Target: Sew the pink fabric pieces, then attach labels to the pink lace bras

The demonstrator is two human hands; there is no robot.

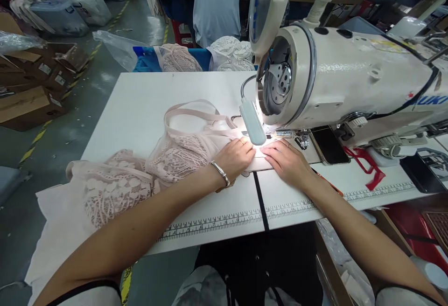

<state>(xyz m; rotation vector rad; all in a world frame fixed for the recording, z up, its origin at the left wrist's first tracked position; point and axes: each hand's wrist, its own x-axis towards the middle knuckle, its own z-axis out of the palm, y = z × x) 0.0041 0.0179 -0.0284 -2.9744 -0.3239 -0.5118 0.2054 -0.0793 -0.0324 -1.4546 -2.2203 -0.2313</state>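
Observation:
A pale pink lace bra (185,154) lies across the white sewing table, its strap looped up at the back and its left side trailing toward the table's edge. My left hand (240,156), with a silver bangle at the wrist, grips the fabric just left of the needle area. On the other side, my right hand (289,161) holds the fabric edge between fingers and thumb, fingertips close to the left ones. Directly above the hands is the head of a sewing machine (336,77). A small lamp (252,121) lights the cloth and hides the needle.
A phone (331,145) and red ribbon (371,168) lie to the right, near a ruler strip (224,219) along the front edge. Lace pieces (233,54) are piled behind the table. A person in a blue shirt (220,7) sits beyond. Cardboard boxes (31,105) stand left.

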